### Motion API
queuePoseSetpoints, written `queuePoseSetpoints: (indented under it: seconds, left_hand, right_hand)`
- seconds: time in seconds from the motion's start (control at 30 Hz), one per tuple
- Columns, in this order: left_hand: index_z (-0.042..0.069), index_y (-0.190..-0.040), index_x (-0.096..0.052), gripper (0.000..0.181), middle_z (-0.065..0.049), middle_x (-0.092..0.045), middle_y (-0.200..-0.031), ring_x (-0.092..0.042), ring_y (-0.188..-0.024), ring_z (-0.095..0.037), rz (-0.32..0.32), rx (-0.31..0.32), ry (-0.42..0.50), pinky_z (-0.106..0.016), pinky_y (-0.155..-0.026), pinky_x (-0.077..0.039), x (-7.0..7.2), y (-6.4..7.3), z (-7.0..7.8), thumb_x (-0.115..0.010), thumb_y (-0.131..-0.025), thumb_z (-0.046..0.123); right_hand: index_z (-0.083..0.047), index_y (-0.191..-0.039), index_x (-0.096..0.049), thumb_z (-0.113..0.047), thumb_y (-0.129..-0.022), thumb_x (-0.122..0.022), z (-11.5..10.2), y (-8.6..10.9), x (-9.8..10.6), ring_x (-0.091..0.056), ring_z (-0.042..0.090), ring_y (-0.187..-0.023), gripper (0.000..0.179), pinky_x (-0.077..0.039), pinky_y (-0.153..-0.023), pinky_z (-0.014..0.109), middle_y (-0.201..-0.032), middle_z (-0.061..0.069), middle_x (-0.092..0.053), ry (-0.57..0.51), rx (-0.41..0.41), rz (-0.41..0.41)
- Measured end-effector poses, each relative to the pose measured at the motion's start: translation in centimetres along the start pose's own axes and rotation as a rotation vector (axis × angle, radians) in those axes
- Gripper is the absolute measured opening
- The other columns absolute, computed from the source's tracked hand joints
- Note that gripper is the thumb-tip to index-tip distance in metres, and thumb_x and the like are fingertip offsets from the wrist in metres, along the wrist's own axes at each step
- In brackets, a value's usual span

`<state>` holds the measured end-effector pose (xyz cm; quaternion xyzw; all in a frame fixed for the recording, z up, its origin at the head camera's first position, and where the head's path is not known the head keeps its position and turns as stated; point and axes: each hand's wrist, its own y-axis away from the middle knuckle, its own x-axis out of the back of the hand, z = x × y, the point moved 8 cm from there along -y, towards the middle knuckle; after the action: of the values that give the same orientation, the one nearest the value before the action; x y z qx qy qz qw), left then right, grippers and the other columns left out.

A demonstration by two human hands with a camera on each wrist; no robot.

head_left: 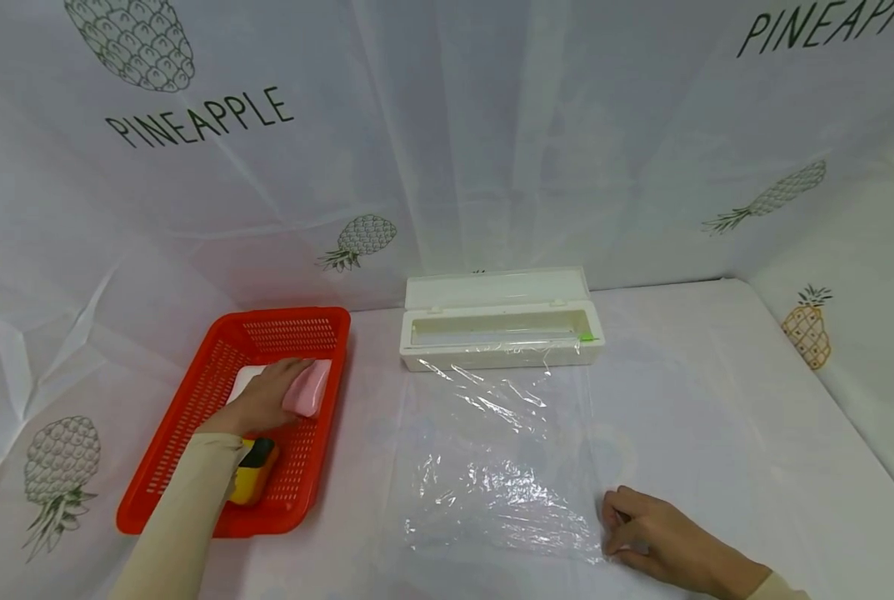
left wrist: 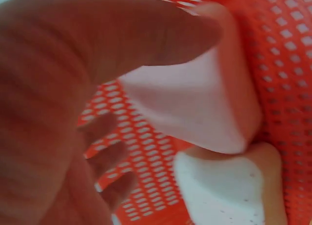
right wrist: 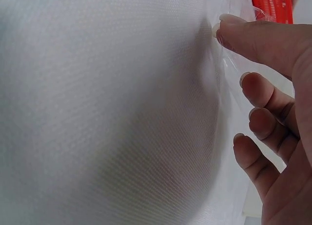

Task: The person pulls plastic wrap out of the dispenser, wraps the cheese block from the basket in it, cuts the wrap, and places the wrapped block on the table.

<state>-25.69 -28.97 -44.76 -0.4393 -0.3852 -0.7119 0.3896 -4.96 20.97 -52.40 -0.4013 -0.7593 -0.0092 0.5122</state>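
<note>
A sheet of cling film [head_left: 491, 467] stretches forward over the table from a white film dispenser [head_left: 499, 358], its lid raised. Near the front right corner of the film, my right hand [head_left: 660, 537] pinches its edge between thumb and index finger; the other fingers curl loosely in the right wrist view. My left hand [head_left: 262, 400] reaches into a red basket [head_left: 307, 492] and grips a pink sponge [head_left: 309, 389], the thumb lying across it in the left wrist view. The index finger's contact is hidden there. Beside it sits a white sponge [left wrist: 222, 186].
A yellow and black sponge [head_left: 254, 472] lies in the basket, close to my left wrist. On the dispenser's right end is a green slider [head_left: 586, 337]. A pineapple-print sheet [head_left: 491, 167] hangs behind the table, and more cloth borders it on the right.
</note>
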Motion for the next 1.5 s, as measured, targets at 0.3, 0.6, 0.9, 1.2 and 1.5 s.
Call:
queuePoseSetpoints:
  seconds: [0.3,0.6,0.9,1.2,1.5]
  left_hand:
    - [-0.002,-0.163,-0.029,0.104,-0.031,-0.031,-0.165,-0.029,-0.15,-0.055,-0.058,0.037,-0.047,-0.074,-0.117,-0.029,-0.9,-1.6,-0.9,-0.09,-0.08,0.019]
    - [0.002,-0.16,-0.036,0.101,-0.027,-0.045,-0.158,-0.039,-0.144,-0.052,-0.046,0.07,-0.07,-0.072,-0.116,-0.032,-2.3,-2.5,-2.4,-0.09,-0.079,0.03]
    - [-0.001,-0.146,-0.049,0.09,-0.028,-0.054,-0.145,-0.048,-0.133,-0.049,0.072,0.055,-0.156,-0.069,-0.109,-0.043,-0.4,-2.3,-1.7,-0.096,-0.072,0.02]
    - [-0.006,-0.145,-0.044,0.082,-0.028,-0.049,-0.129,-0.051,-0.11,-0.045,0.231,0.143,0.005,-0.066,-0.097,-0.052,2.9,-0.6,-0.6,-0.088,-0.081,0.022]
    - [-0.008,-0.141,-0.048,0.085,-0.034,-0.049,-0.129,-0.046,-0.111,-0.05,0.452,0.103,-0.059,-0.071,-0.093,-0.044,6.3,1.9,4.4,-0.091,-0.072,0.017]
  right_hand:
    - [-0.032,-0.085,-0.082,-0.017,-0.075,-0.094,0.0,-0.2,0.0,-0.044,-0.007,-0.089,0.022,-0.04,-0.076,0.003,-0.098,-0.02,-0.048,-0.005,0.0,0.0]
    - [-0.033,-0.087,-0.082,-0.014,-0.075,-0.094,-0.4,-0.1,-0.3,-0.048,-0.007,-0.091,0.026,-0.042,-0.08,0.003,-0.103,-0.02,-0.051,-0.021,0.01,-0.026]
    - [-0.032,-0.087,-0.082,-0.013,-0.073,-0.095,-0.3,-0.4,-0.3,-0.051,-0.007,-0.091,0.026,-0.044,-0.08,0.003,-0.103,-0.019,-0.054,-0.02,0.002,-0.045]
    - [-0.033,-0.086,-0.081,-0.015,-0.073,-0.095,-0.2,-0.4,-0.2,-0.047,-0.008,-0.09,0.026,-0.042,-0.079,0.003,-0.102,-0.021,-0.05,-0.007,0.005,-0.031]
    - [-0.033,-0.087,-0.082,-0.014,-0.073,-0.095,0.0,-0.4,-0.3,-0.046,-0.007,-0.09,0.027,-0.042,-0.078,0.004,-0.102,-0.021,-0.051,-0.02,-0.009,-0.034]
